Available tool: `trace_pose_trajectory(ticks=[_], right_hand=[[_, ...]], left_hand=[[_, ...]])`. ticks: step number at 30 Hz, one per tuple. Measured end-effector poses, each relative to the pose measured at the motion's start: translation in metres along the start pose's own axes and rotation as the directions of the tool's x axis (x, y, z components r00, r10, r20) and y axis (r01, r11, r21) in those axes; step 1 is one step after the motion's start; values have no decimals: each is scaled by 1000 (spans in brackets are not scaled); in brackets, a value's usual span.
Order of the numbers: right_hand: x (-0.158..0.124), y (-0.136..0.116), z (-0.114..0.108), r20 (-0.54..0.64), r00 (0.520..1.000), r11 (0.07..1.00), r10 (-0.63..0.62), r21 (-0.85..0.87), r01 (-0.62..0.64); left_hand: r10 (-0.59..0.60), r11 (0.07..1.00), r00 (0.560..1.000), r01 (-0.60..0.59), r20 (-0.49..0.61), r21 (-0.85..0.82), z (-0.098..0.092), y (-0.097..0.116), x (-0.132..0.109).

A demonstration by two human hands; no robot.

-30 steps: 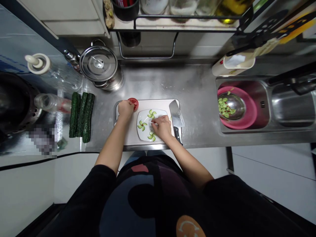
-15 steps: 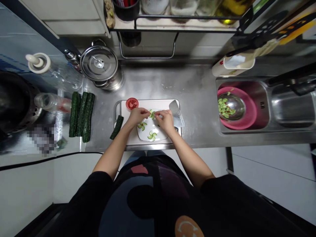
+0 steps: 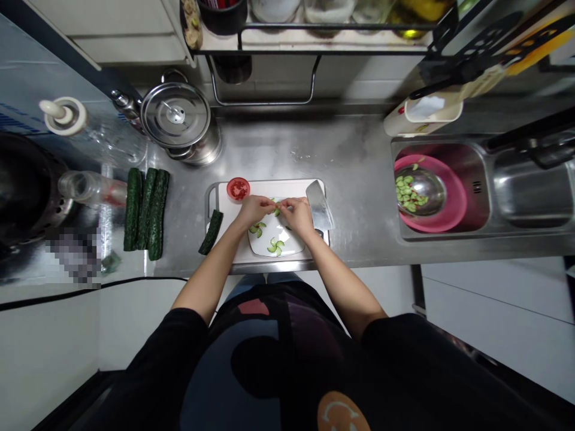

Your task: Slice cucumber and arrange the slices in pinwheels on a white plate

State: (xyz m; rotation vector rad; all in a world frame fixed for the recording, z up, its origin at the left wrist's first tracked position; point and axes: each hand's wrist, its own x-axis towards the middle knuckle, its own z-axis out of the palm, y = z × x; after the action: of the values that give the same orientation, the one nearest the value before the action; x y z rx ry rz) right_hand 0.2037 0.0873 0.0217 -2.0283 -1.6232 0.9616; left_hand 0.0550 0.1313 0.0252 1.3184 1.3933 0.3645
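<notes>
On a white cutting board [image 3: 228, 208] lies a white plate [image 3: 265, 242] with cucumber slices [image 3: 275, 246] set out in pinwheel shapes. My left hand [image 3: 255, 211] is closed in a pinch over the plate's far edge, above one group of slices. Facing it, my right hand [image 3: 297, 215] pinches at the same spot, the fingertips of both nearly touching. What they hold is too small to make out. A small red bowl [image 3: 238, 189] with red pieces stands at the board's back left. A cleaver [image 3: 320, 206] lies on the right, a cut cucumber piece [image 3: 211, 232] on the left.
Whole cucumbers [image 3: 146, 212] lie on the left counter beside a glass jar [image 3: 92, 187]. A lidded steel pot [image 3: 176, 117] stands behind them. In the sink at right, a pink basin [image 3: 456, 197] holds a metal bowl of slices. A rack [image 3: 278, 105] hangs above the back.
My fingertips have come closer together over the far group of slices, covering more of it. The whole view has shifted slightly.
</notes>
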Motion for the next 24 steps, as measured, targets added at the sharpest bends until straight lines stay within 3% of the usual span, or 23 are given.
trace_pose_trajectory(ticks=[10,18,24], right_hand=[[3,-6,0,38,997,994,72,-84,-69],[2,-6,0,33,997,993,65,-98,-62],[1,-6,0,51,997,991,64,-123,-57]], left_hand=[[-79,997,993,77,-90,-25,9,0,-1],[-102,993,991,97,-88,-66,13,-2,3],[-90,995,988,93,-126,20,12,-2,2]])
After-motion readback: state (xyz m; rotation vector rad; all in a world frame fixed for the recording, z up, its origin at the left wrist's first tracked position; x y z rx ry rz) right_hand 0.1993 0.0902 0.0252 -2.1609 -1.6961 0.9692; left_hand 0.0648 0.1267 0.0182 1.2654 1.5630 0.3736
